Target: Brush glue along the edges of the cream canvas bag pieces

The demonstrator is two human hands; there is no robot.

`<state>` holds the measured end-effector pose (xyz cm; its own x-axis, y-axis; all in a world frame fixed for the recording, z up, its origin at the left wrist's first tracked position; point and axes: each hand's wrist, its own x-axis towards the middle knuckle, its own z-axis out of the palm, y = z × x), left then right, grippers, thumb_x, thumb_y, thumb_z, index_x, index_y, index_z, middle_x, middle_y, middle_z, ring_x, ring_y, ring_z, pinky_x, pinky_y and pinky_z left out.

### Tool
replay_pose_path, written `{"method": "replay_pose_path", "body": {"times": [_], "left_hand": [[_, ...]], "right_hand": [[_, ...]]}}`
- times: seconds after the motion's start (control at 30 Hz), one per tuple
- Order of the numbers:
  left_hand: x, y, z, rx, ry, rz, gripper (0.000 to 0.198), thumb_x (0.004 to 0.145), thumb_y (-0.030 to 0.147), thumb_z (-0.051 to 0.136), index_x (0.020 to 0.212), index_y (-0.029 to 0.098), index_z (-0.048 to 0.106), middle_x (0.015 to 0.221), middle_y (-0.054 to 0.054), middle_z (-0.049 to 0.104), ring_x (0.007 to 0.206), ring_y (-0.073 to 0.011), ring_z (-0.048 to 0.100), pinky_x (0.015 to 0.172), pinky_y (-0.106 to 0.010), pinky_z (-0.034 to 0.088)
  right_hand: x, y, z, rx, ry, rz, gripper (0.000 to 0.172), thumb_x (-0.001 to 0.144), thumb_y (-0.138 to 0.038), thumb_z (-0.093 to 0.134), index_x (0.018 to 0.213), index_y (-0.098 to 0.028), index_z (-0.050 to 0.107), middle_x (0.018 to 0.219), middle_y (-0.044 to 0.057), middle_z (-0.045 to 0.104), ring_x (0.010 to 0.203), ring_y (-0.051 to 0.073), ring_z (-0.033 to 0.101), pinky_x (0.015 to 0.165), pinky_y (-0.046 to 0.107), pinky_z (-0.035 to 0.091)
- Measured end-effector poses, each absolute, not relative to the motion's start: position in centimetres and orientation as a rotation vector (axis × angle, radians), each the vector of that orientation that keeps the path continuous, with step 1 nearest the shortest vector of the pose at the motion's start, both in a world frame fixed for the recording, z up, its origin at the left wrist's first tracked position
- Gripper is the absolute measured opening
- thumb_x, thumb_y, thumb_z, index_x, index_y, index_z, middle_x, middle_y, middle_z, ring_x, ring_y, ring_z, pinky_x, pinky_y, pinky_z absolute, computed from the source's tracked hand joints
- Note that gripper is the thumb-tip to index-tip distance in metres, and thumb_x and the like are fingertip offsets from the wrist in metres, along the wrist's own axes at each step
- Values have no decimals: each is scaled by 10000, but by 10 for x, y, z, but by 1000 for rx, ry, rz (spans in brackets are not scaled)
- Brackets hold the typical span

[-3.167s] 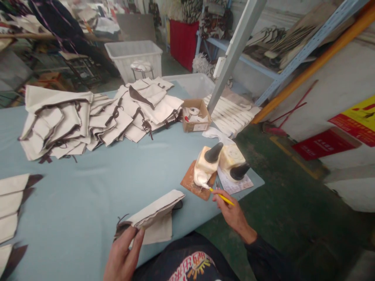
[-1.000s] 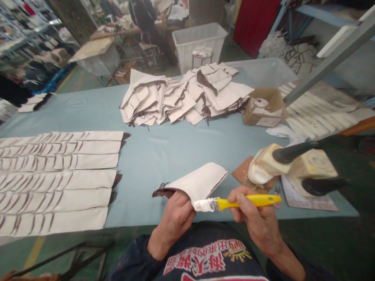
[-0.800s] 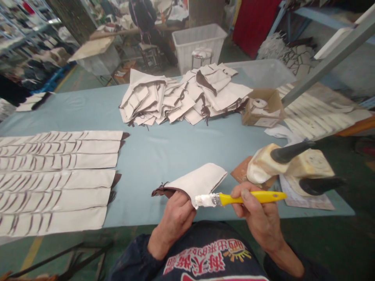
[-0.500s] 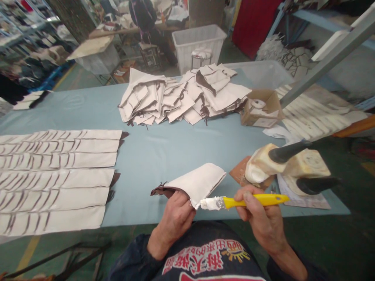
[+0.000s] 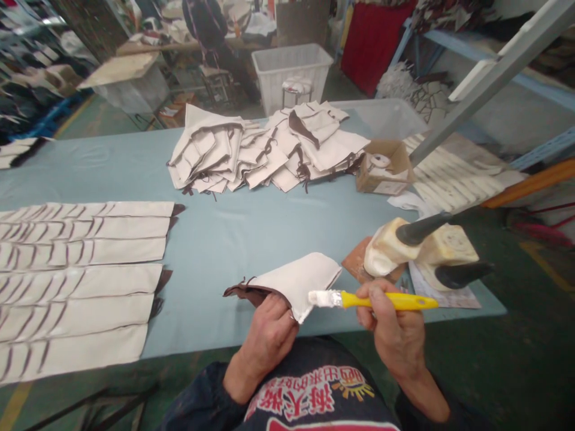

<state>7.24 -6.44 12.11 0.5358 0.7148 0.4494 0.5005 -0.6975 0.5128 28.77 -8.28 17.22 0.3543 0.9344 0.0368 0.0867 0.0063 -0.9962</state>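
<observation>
My left hand point(image 5: 271, 326) is closed on the lower edge of a cream fabric piece point(image 5: 299, 278) with a dark brown lining, held at the table's front edge. Its fingers are partly tucked inside the piece. My right hand point(image 5: 398, 326) grips the yellow handle of a paintbrush point(image 5: 386, 300). White paste covers the bristles, which lie over the right side of the cream piece near its lower corner. Right of the piece, a cream plastic container point(image 5: 389, 245) with a black handle stands on a brown sheet, beside a second such container point(image 5: 449, 251).
Overlapping cream pieces with brown edges point(image 5: 117, 239) lie in rows at left. A loose heap of cream pieces point(image 5: 269, 146) lies at the back, beside a cardboard box point(image 5: 385, 167). A grey metal bar point(image 5: 489, 78) slants over the right side. A person point(image 5: 204, 30) is in the background.
The brush has moved up slightly, from the lower corner onto the face of the cream piece. My left hand keeps its hold. The whole view has shifted a little.
</observation>
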Motion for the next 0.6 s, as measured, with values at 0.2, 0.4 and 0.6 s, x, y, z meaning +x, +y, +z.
{"method": "replay_pose_path", "body": {"times": [0.2,0.4,0.6], "left_hand": [[72,-62,119,2433,965,946,243,952,55,452,925,171,663,914,-113,716,892,-248,659,798,-384,571],[70,-60,119,2427,971,945,259,941,38,464,1005,174,675,975,-117,728,962,-257,674,845,-391,573],[67,-58,115,2380,966,949,261,942,56,450,979,177,678,986,-130,728,958,-263,674,815,-397,578]], "right_hand": [[276,-96,172,-1409,-962,1098,413,1014,-530,565,774,-200,624,426,-57,479,373,113,477,406,205,397],[279,-93,166,-1488,-823,945,440,945,-602,635,767,-200,624,444,-55,492,395,112,483,433,210,421],[262,-93,164,-1406,-750,1153,434,950,-598,631,766,-205,617,426,-72,441,381,111,456,423,216,406]]}}
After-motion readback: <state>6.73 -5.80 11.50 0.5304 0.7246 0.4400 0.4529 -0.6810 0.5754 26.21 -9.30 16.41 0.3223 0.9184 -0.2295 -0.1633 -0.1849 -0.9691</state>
